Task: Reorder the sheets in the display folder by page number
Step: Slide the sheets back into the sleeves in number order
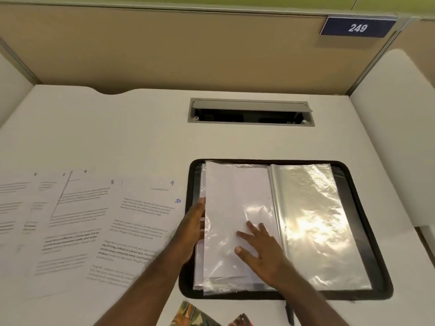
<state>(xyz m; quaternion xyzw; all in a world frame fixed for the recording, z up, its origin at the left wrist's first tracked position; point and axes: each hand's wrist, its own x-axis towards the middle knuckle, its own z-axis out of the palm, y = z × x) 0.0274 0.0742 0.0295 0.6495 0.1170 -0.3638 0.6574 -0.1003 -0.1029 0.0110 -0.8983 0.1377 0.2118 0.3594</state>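
Observation:
A black display folder (367, 208) lies open on the white desk, its clear plastic sleeves spread both ways. The left stack of sleeves (230, 196) shows blank white sheet backs; the right sleeve (315, 222) looks empty and shiny. My right hand (261, 250) lies flat with spread fingers on the left stack. My left hand (194, 225) holds the left edge of that stack, fingers tucked under it. Left of the folder, several printed sheets (131, 222) lie fanned out, hand-numbered 6 to 10 at their top corners.
A grey cable hatch (250, 111) stands open at the back of the desk. Beige partition walls enclose the desk, with a blue "249" plate (357, 27) at the upper right. Colourful printed items (195, 315) and a dark pen (290, 312) lie at the front edge.

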